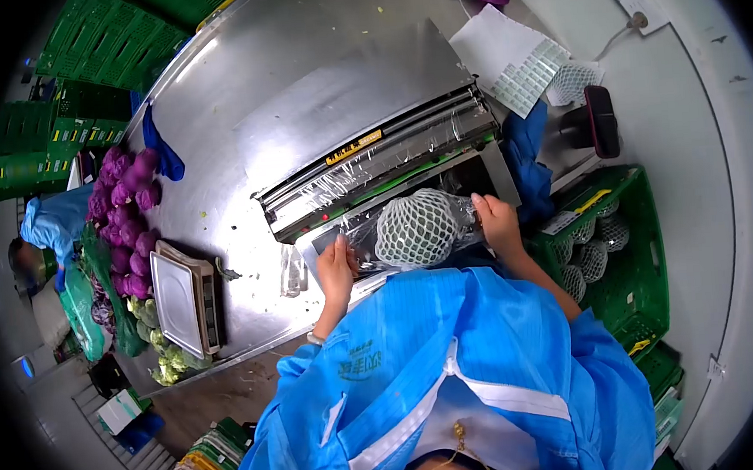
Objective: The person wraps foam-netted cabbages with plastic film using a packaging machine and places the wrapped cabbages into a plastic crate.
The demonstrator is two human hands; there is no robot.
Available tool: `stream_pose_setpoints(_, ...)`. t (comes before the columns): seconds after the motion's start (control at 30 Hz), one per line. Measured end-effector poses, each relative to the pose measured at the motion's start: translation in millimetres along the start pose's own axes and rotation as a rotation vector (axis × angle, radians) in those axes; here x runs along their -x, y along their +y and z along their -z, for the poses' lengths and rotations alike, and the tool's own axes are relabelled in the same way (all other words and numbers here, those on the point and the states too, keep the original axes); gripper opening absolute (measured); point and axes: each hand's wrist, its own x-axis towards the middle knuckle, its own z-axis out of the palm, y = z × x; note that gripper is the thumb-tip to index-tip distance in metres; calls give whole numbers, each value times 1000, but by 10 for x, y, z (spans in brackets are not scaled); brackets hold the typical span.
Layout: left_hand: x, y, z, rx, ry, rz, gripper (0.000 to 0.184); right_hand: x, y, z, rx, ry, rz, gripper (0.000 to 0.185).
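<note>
A round item in a white foam net [417, 229] lies in front of me on the front plate of a film wrapping machine [371, 161]; the net hides what is inside. Clear plastic film [361, 241] stretches out on both sides of it. My left hand [335, 271] is closed with its fingertips pinching the film's left end. At the right end, my right hand [497, 223] grips the film between thumb and fingers. More film lies wrinkled across the machine's roller behind the netted item.
Purple cabbages [126, 217] are heaped at the left, beside a scale [182, 299]. A green crate [623, 261] with netted items stands at my right. Labels on a sheet [527, 72] and a dark device on a stand [601, 121] are back right. A person [53, 224] in blue is far left.
</note>
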Motion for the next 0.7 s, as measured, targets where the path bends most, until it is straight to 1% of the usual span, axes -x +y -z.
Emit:
stream_pose_setpoints(0.07, -147, -198, -261, -768, 242, -412, 33, -32, 230, -142, 454, 74, 179, 37)
stream_pose_setpoints(0.1, -182, -99, -361, -834, 218, -419, 27, -65, 234, -220, 465, 60, 252, 26)
stream_pose_setpoints(0.13, -244, -23, -467, -740, 184, -450, 27, -136, 261, -345, 439, 64, 350, 23)
stream_pose_setpoints(0.2, -379, 52, -672, -471, 101, -678, 27, -212, 308, -630, 381, 54, 541, 19)
stream_pose_setpoints(0.27, -513, 45, -757, -454, -80, -451, 28, -210, -38, -582, 187, -75, 336, 18)
stream_pose_setpoints(0.3, -520, 31, -802, -216, -99, -601, 21, -191, -103, -582, -319, -138, 357, 22)
stream_pose_setpoints(0.37, -267, 62, -876, 171, -178, -521, 13, 262, -77, -610, -766, -190, 66, 24)
stream_pose_setpoints(0.43, 12, 700, -676, 126, -165, -807, 10, 419, -261, -328, -912, -399, -62, 27)
stream_pose_setpoints(0.47, 154, 1016, -576, 108, -152, -948, 11, 397, -436, -29, -950, -674, -157, 28)
stream_pose_setpoints(0.5, 220, 1051, -557, 80, -149, -979, 14, 531, -601, 175, -735, -605, 43, 28)
stream_pose_setpoints(0.53, 299, 1074, -538, 52, -146, -1010, 20, 581, -769, 328, -592, -548, 268, 25)
stream_pose_setpoints(0.57, 442, 1253, -530, 218, -296, -597, 29, 613, -876, 466, -543, -528, 324, 23)
stream_pose_setpoints(0.6, 453, 1472, -562, 338, -472, -364, 35, 647, -921, 559, -495, -510, 378, 21)
stream_pose_setpoints(0.67, 463, 1438, -887, 419, -741, -355, 37, 689, -901, 617, -462, -357, 565, 19)
stream_pose_setpoints(0.7, 554, 1533, -955, 598, -892, -78, 34, 703, -892, 666, -436, -261, 658, 18)
